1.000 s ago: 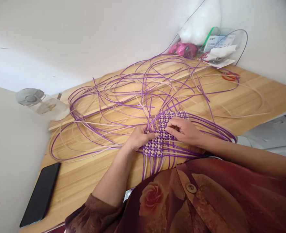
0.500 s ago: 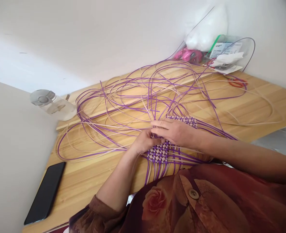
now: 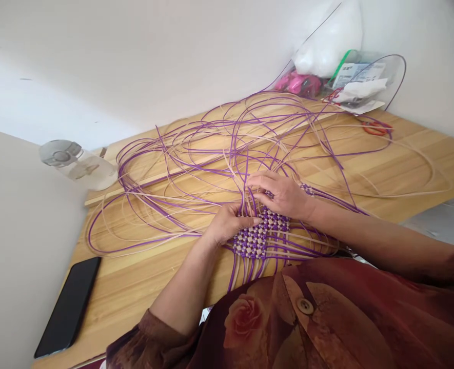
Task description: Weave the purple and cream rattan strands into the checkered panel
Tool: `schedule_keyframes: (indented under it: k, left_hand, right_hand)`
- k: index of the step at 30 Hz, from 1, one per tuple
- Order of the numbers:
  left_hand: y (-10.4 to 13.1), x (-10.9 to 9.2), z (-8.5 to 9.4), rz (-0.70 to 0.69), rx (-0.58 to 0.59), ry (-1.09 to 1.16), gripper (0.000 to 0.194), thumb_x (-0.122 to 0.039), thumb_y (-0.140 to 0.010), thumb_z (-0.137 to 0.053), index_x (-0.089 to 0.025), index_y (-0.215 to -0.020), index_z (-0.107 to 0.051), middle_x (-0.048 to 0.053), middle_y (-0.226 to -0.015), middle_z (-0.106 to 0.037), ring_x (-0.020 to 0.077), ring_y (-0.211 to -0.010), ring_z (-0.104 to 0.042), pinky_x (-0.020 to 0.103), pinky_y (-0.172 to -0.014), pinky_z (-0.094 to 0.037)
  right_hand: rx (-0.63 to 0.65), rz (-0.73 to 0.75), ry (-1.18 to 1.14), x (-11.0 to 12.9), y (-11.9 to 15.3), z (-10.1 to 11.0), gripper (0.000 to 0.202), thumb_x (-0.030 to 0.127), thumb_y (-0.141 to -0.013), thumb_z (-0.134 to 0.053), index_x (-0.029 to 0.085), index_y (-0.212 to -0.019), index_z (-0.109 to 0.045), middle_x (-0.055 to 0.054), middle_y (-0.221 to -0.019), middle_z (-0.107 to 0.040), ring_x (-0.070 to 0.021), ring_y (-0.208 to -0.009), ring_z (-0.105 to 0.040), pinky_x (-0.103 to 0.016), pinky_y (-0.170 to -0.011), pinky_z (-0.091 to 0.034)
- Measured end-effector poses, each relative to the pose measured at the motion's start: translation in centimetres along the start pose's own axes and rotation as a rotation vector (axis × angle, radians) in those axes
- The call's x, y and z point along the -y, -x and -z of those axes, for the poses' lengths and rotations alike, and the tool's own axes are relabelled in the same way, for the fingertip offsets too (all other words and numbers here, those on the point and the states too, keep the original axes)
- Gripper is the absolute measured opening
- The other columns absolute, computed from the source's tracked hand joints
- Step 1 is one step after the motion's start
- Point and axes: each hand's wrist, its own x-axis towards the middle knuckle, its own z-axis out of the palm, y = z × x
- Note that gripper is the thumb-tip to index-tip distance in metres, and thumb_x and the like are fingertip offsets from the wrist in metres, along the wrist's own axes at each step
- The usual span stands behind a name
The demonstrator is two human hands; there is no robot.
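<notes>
Beyond the woven piece (image 3: pixel 251 242), tangled cords (image 3: pixel 233 123) sprawl between bottle (image 3: pixel 96 171) and scissors (image 3: pixel 376 128).

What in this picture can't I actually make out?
All in the head view:
Part of the woven piece: covered by the left hand and right hand.
Ends of the strands nearest the body: hidden by the shirt.
Words on the printed label: too small.
What the pink bundle is: too blurred.
</notes>
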Motion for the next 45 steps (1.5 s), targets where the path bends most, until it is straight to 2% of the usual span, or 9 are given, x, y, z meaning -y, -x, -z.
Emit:
schedule_keyframes:
  k: [10, 13, 20, 24, 28, 33, 37, 41, 45]
  left_hand:
    - [0.0, 0.0, 0.2, 0.034, 0.024, 0.013, 0.03, -0.036, -0.063, -0.079, -0.013, -0.078, -0.067, 0.0, -0.07, -0.063, 0.0098, -0.061, -0.052, 0.024, -0.063, -0.039]
    - [0.2, -0.3, 0.2, 0.056, 0.015, -0.03, 0.03, -0.037, -0.062, -0.079, -0.013, -0.077, -0.068, 0.001, -0.07, -0.064, 0.0106, -0.06, -0.053, 0.024, -0.062, -0.04]
    - [0.3, -0.4, 0.2, 0.05, 0.037, -0.037, 0.026, -0.037, -0.066, -0.077, -0.013, -0.074, -0.069, 0.0, -0.068, -0.064, 0.0109, -0.061, -0.055, 0.024, -0.063, -0.04]
    - [0.4, -0.2, -0.2, 0.085, 0.041, 0.115, 0.033, -0.038, -0.065, -0.078, -0.013, -0.085, -0.072, 0.005, -0.079, -0.07, 0.0151, -0.068, -0.061, 0.027, -0.067, -0.045]
    - [0.4, -0.1, -0.7, 0.066, 0.003, 0.124, 0.035, -0.04, -0.065, -0.078, -0.013, -0.086, -0.072, 0.005, -0.079, -0.071, 0.0141, -0.065, -0.061, 0.027, -0.066, -0.045]
    - [0.2, 0.0, -1.3, -0.024, -0.116, 0.006, 0.029, -0.036, -0.065, -0.076, -0.015, -0.085, -0.073, 0.002, -0.081, -0.071, 0.0141, -0.07, -0.06, 0.025, -0.069, -0.046]
    - [0.0, 0.2, -1.7, -0.017, -0.177, -0.043, 0.025, -0.032, -0.065, -0.075, -0.014, -0.082, -0.072, 0.003, -0.079, -0.07, 0.0148, -0.07, -0.059, 0.025, -0.068, -0.045]
    - [0.0, 0.4, -1.7, 0.026, -0.214, -0.044, 0.029, -0.035, -0.061, -0.077, -0.013, -0.081, -0.071, 0.002, -0.072, -0.067, 0.0148, -0.064, -0.057, 0.026, -0.063, -0.044]
    - [0.0, 0.6, -1.5, -0.035, -0.179, -0.046, 0.028, -0.037, -0.062, -0.077, -0.013, -0.075, -0.068, 0.0, -0.068, -0.063, 0.0113, -0.059, -0.052, 0.025, -0.059, -0.04]
  right_hand:
    - [-0.059, 0.213, 0.145, -1.9, 0.1, 3.6, 0.016, 0.02, -0.088, -0.056, 0.019, -0.096, -0.07, -0.008, -0.114, -0.066, -0.0217, -0.108, -0.059, -0.039, -0.1, -0.044]
    - [-0.065, 0.071, 0.016, -1.5, 0.0, 4.4, 0.02, 0.023, -0.092, -0.05, 0.02, -0.1, -0.069, -0.006, -0.104, -0.071, -0.017, -0.1, -0.065, -0.031, -0.092, -0.049]
    - [0.513, -0.23, 0.151, 3.2, 1.5, 3.6, 0.023, 0.021, -0.091, -0.044, 0.015, -0.093, -0.066, -0.01, -0.09, -0.072, -0.0212, -0.084, -0.067, -0.029, -0.071, -0.048]
    - [0.71, -0.547, -0.22, 5.3, 1.4, 3.8, 0.023, 0.019, -0.092, -0.035, 0.016, -0.099, -0.056, -0.006, -0.076, -0.068, -0.0145, -0.056, -0.063, -0.024, -0.053, -0.045]
    - [0.732, -0.942, -0.741, 6.2, 1.2, 2.9, 0.029, 0.018, -0.092, -0.033, 0.02, -0.121, -0.039, -0.001, -0.073, -0.064, -0.0132, -0.049, -0.063, -0.02, -0.042, -0.044]
    - [0.562, -1.096, -1.118, 7.1, 1.7, 1.2, 0.034, 0.017, -0.092, -0.032, 0.022, -0.126, -0.034, -0.002, -0.076, -0.065, -0.014, -0.059, -0.067, -0.022, -0.052, -0.05]
    - [0.684, -0.832, -0.691, 6.3, 1.4, 2.5, 0.026, 0.023, -0.092, -0.04, 0.017, -0.115, -0.049, -0.006, -0.077, -0.069, -0.017, -0.062, -0.067, -0.028, -0.059, -0.051]
    - [0.381, -0.282, -0.019, 4.4, -0.1, 4.7, 0.022, 0.025, -0.09, -0.047, 0.017, -0.098, -0.066, -0.009, -0.096, -0.07, -0.0218, -0.09, -0.065, -0.034, -0.083, -0.049]
    - [0.369, 0.129, -0.076, 2.4, -1.6, 4.0, 0.033, 0.011, -0.089, -0.038, 0.016, -0.105, -0.067, -0.009, -0.12, -0.063, -0.0179, -0.108, -0.058, -0.031, -0.094, -0.044]
